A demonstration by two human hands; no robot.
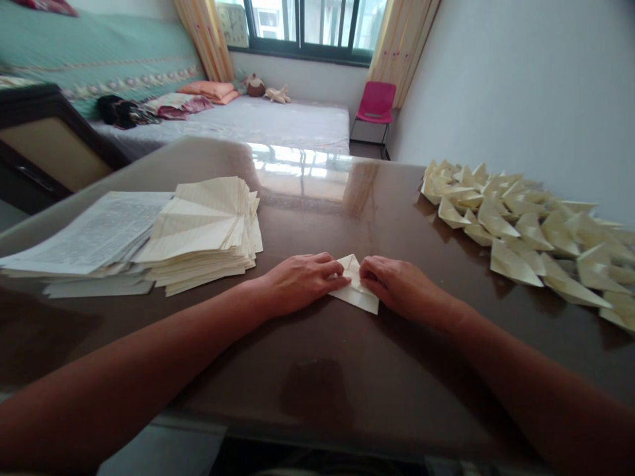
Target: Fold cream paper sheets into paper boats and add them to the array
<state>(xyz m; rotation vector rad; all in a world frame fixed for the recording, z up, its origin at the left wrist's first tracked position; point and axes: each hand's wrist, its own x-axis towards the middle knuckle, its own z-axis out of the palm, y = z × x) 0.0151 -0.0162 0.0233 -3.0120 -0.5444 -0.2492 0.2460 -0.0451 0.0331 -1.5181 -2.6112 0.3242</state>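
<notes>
A small cream sheet of folded paper (pixel 358 295) lies on the brown tabletop between my hands, its pointed end turned away from me. My left hand (pixel 302 281) grips its left side, fingers bent and pressed onto the paper. On the other side my right hand (pixel 399 284) is closed on the right edge with curled fingers. Parts of the paper are hidden under the fingertips of both hands. Many folded paper boats (pixel 516 228) are crowded together on the right of the table.
A thick stack of cream paper (pixel 198 228) stands on the left, beside a pile of printed sheets (pixel 94 228). The glossy table (pixel 317 370) reaches toward a bed (pixel 297 122). A pink chair (pixel 377 102) is by the far wall, near the window.
</notes>
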